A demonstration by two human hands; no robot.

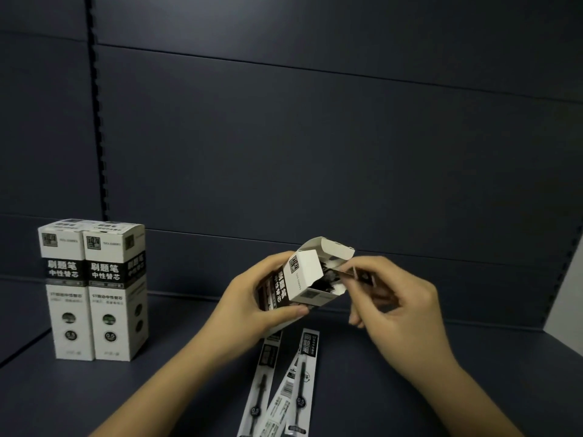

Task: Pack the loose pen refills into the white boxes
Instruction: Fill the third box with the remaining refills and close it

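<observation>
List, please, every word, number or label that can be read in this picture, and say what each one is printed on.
"刷题笔" and "中性替芯": black band of each of the two standing boxes.
"0.5": round mark low on the right-hand standing box.
"0.5": loose refill sleeves on the shelf.
"刷题笔": head of the right sleeve.
Held box, in the left hand: same band, blurred.
Small print, codes, barcodes: too blurred to read.

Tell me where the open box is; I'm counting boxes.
Head view, centre: the open box is held above the table by the left hand, over the loose refills.
</observation>
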